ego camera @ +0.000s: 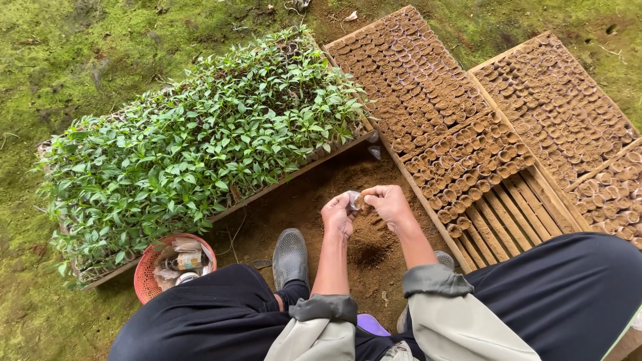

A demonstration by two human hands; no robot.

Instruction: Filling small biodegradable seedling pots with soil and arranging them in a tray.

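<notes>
Hiding small pot (354, 200), both hands (364, 210) closed

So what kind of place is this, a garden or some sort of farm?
Most likely an outdoor plant nursery. A tray of green seedlings sits on mossy ground, wooden trays of small soil-filled pots lie beside it, and both hands work over loose soil.

Person's kit: black trousers (200, 321) on both legs, grey rubber clog-type shoes (290, 257) with perforated uppers. Pale grey-green long sleeves (461, 327), cuffs rolled back into darker grey bands (428, 279) just behind the hands. Forearms bare, hands ungloved. Small purple patch (371, 325) between the sleeves.
</notes>
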